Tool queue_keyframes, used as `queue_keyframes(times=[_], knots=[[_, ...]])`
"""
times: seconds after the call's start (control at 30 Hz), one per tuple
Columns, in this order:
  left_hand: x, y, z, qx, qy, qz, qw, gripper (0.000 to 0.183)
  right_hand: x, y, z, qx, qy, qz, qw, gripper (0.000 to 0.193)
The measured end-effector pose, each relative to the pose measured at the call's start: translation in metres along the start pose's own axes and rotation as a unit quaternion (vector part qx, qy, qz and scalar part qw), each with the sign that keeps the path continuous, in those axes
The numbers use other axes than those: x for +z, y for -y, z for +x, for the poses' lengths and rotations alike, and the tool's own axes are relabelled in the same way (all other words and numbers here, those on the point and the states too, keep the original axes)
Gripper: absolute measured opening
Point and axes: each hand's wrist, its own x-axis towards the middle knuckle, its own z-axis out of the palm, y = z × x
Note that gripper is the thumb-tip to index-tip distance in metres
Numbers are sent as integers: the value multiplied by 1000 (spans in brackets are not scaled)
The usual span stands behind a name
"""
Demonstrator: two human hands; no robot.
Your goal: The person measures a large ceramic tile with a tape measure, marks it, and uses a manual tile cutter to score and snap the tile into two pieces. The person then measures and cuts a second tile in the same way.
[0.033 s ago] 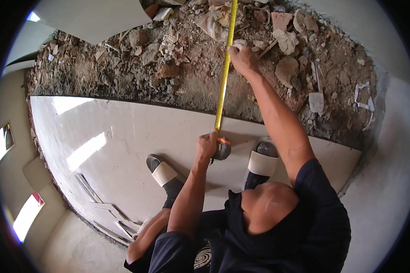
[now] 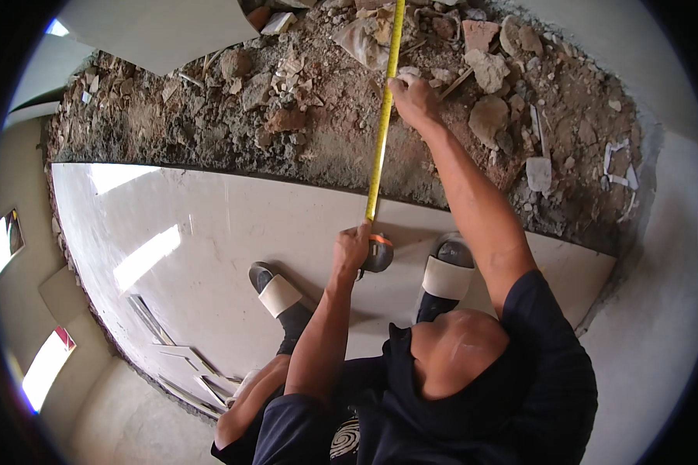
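Observation:
A yellow tape measure blade (image 2: 383, 139) runs from its dark case with an orange band (image 2: 378, 256) across the rubble and out past the top edge of the view. My left hand (image 2: 350, 249) is closed at the near end of the blade, against the case, above the pale tiles. Farther out, my right hand (image 2: 416, 101) pinches the blade's right edge over the rubble, arm stretched forward. The blade's far tip is out of view, and the fingertips of my left hand are partly hidden.
Broken stones and soil (image 2: 287, 116) fill the far strip. Glossy pale tiles (image 2: 209, 232) lie under my sandalled feet, ending at a straight edge. Thin tile offcuts (image 2: 186, 356) lie at lower left. A large pale panel (image 2: 171, 31) juts in at upper left; a wall (image 2: 675, 93) stands right.

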Motion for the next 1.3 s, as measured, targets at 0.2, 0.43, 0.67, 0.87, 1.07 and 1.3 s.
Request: queue_keyframes(times=[0.2,0.43,0.67,0.87,1.07,1.3], knots=[[1,-4,7,-7,-6,-18,1000,43,-3,4,3,-16,-17,-8,1000,37],[0,0,8,17,3,-10,1000,42,-3,3,4,-13,-2,5,1000,36],[1,-1,3,14,-12,-10,1000,44,13,-8,6,-24,9,55,998,34],[3,-2,2,15,31,-11,999,46,13,-7,8,-5,18,41,999,30],[-7,46,-18,106,54,80,990,54,5,-10,-42,-21,27,184,982,28],[-5,22,-30,116,178,82,974,57,-65,-67,-116,19,-47,336,940,33]])
